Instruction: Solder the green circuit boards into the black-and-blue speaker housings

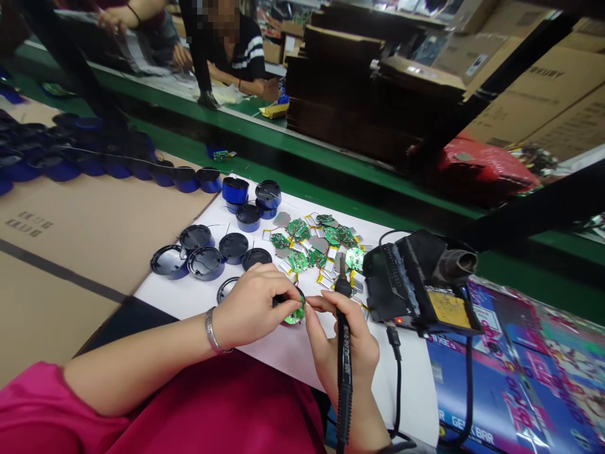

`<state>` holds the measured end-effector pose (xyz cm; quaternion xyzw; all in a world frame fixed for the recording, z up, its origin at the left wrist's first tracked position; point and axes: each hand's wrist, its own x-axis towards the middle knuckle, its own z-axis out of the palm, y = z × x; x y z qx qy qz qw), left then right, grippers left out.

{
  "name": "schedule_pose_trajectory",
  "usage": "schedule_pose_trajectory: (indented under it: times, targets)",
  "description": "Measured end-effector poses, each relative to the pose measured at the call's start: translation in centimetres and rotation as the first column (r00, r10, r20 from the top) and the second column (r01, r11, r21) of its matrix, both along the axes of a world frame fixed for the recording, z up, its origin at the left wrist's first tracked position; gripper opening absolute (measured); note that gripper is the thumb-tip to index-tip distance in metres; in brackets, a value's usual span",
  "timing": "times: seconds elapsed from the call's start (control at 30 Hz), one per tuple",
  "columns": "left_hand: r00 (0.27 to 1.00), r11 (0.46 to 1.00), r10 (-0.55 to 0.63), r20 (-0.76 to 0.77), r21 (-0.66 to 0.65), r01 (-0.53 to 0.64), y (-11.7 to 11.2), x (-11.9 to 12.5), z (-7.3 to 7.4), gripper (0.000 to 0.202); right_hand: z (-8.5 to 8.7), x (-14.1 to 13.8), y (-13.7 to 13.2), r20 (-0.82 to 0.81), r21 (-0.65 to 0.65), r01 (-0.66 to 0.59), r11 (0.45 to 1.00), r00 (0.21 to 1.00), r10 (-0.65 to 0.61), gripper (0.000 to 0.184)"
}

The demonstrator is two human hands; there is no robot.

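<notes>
head view | left hand (253,306) pinched on small round green circuit board (295,314), which sits between both hands over white table (283,347) | right hand (347,343) wrapped around black pen-shaped soldering iron (343,369), forefinger touching the board | heap of green circuit boards (316,243) just beyond both hands | black soldering station (411,284) right of right hand | blue round plastic caps (208,255) beyond left hand

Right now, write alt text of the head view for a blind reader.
The left hand pinches a round green circuit board over the white sheet; the right hand holds a black soldering iron. Blue round housings and more green boards lie beyond.
</notes>
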<state>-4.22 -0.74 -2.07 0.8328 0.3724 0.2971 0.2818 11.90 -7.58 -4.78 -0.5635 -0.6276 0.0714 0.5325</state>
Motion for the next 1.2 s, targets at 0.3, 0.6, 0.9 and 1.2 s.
schedule_pose_trajectory:
  times: [0.3, 0.6, 0.9, 1.2]
  targets:
    - [0.998, 0.975, 0.023, 0.054, -0.223, -0.01, -0.3, 0.1, 0.6, 0.009, 0.4, -0.4, -0.2, -0.017, -0.006, 0.046, 0.999, 0.999, -0.046, 0.025]
    - [0.994, 0.85, -0.027, 0.102, -0.522, 0.077, 0.0, 0.1, 1.6, 0.009, 0.2, -0.1, -0.5, 0.041, 0.024, 0.063, 0.998, 0.997, -0.064, 0.028]
    - [0.996, 0.907, -0.043, 0.074, -0.416, 0.07, 0.1, -0.3, 1.4, 0.015, 0.0, -0.1, -0.5, 0.06, 0.042, 0.046, 0.998, 0.997, -0.049, 0.027]
    - [0.986, 0.987, -0.154, -0.067, -0.062, 0.15, -0.4, -1.6, 0.5, 0.014, 2.1, 2.2, -3.2, -0.015, -0.001, 0.163, 0.987, 0.987, -0.163, 0.041]
